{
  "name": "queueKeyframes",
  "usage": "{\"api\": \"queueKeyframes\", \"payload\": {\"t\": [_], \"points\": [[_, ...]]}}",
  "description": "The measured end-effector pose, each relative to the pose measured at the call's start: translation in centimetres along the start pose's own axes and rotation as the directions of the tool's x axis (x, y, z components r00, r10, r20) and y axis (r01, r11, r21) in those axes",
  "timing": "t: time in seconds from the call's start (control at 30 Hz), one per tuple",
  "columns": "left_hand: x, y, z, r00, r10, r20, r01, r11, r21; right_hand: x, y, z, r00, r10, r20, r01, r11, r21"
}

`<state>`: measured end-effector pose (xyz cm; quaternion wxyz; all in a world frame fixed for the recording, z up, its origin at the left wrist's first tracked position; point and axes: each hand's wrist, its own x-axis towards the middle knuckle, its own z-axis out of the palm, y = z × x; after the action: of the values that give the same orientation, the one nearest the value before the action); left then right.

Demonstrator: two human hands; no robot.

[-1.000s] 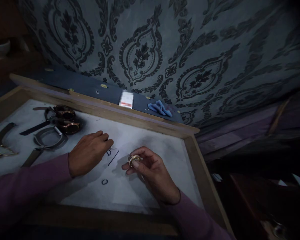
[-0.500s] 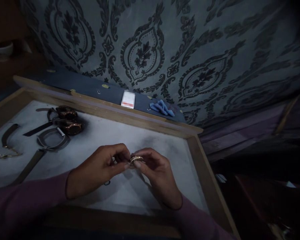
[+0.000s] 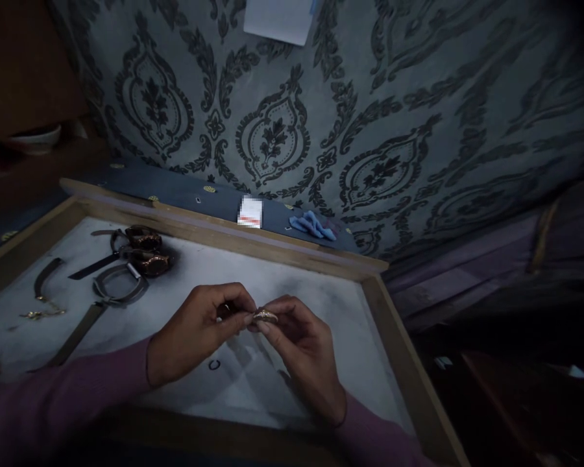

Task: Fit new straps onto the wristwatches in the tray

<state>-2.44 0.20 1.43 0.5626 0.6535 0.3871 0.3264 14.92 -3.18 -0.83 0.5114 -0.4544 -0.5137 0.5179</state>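
From my remote seat I see the gold-coloured piece (image 3: 265, 316) in the air above the wood-framed tray (image 3: 394, 344), between the two hands. The right hand (image 3: 309, 347) grasps it between thumb and fingers. Its long axis, as I see it, runs roughly crosswise, left end toward the left hand (image 3: 194, 334), whose thumb and forefinger meet there; whether they grip it or something tiny, I cannot tell. Neither hand is clearly nearer: both reach it.
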Motion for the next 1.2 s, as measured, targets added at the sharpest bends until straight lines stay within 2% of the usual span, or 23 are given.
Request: {"api": "queueKeyframes", "payload": {"t": [0.3,0.43,0.5,0.67,0.8,0.97,1.2], "points": [[0.2,0.1,-0.4,1.0,0.01,0.007,-0.01,0.999,0.045,0.3,-0.2,0.2,0.999,-0.005,0.054,0.003,0.999,0.032],[0.3,-0.1,-0.5,1.0,-0.024,0.011,0.024,1.0,-0.015,0.6,-0.1,0.3,0.997,-0.035,0.063,0.034,0.999,0.025],[0.4,-0.4,-0.5,0.998,-0.059,0.007,0.059,0.995,-0.084,0.7,0.1,0.3,0.994,-0.094,0.051,0.095,0.995,-0.011],[0.8,-0.8,-0.2,0.994,-0.108,-0.002,0.101,0.937,-0.335,1.0,0.8,0.0,0.94,-0.34,0.028,0.34,0.925,-0.17],[1.0,-1.0,0.0,0.988,-0.15,0.03,0.147,0.877,-0.457,0.9,1.2,-0.3,0.894,-0.441,0.076,0.441,0.842,-0.311],[0.9,-1.4,0.0,0.977,-0.206,0.05,0.198,0.806,-0.558,0.8,1.1,-0.4,0.841,-0.529,0.116,0.524,0.74,-0.422],[0.9,-1.4,-0.1,0.96,-0.271,0.071,0.257,0.75,-0.61,0.8,1.0,-0.4,0.82,-0.557,0.133,0.553,0.712,-0.433]]}}
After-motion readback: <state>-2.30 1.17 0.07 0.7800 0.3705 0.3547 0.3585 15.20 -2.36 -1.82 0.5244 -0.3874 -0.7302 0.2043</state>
